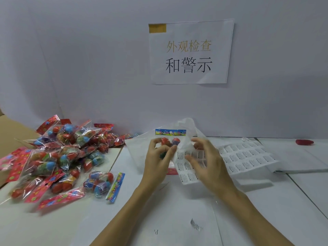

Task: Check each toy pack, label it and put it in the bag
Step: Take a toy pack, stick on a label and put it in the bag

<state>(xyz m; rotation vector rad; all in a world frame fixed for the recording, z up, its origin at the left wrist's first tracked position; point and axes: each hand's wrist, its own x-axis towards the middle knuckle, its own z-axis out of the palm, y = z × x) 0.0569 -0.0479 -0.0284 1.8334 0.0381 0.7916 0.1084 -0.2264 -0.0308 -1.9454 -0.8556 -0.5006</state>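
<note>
White wall (88, 68), taped paper sign (190, 52), white table (292, 201).

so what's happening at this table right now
A person is working through toy packs at a white table. The left hand holds one toy pack with a blue header upright, while the right hand works at a sheet of warning labels, apparently to peel one off. A white plastic bag lies just behind the hands. A pile of packs waits on the left, and more label sheets lie to the right. One loose label sits on the table nearer the person.
</note>
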